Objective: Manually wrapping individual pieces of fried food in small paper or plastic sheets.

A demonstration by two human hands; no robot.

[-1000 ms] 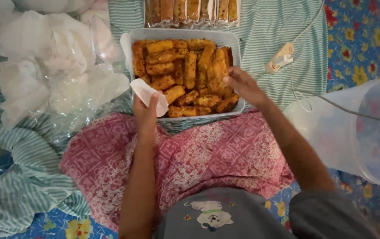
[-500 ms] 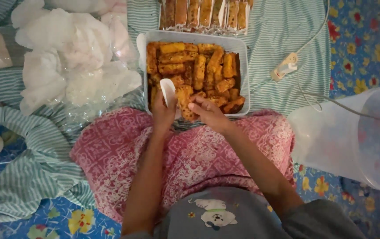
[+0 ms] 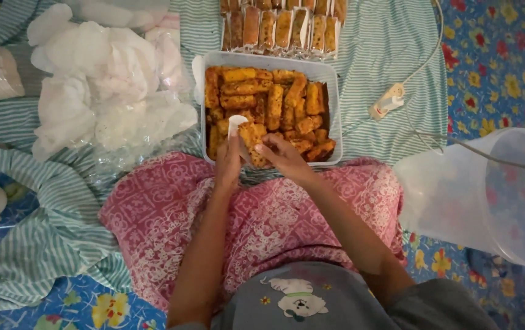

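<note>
Two hands meet over the tray's [image 3: 333, 116] near edge: my left hand [image 3: 229, 164] grips a small white bag [image 3: 236, 124], my right hand [image 3: 282, 156] pinches a fried stick [image 3: 254, 142], which I judge should slide in end-first, bag mouth held wide.

Home floor, flowered mat [image 3: 507, 55], striped cloth [image 3: 391, 55]

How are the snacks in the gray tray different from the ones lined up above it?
The snacks in the gray tray are bare and heaped every which way; the row above it is wrapped in clear bags and lined up side by side. The tray snacks lie in a container, while the wrapped row rests on the striped cloth. Both are golden-brown sticks of similar shape.
</note>
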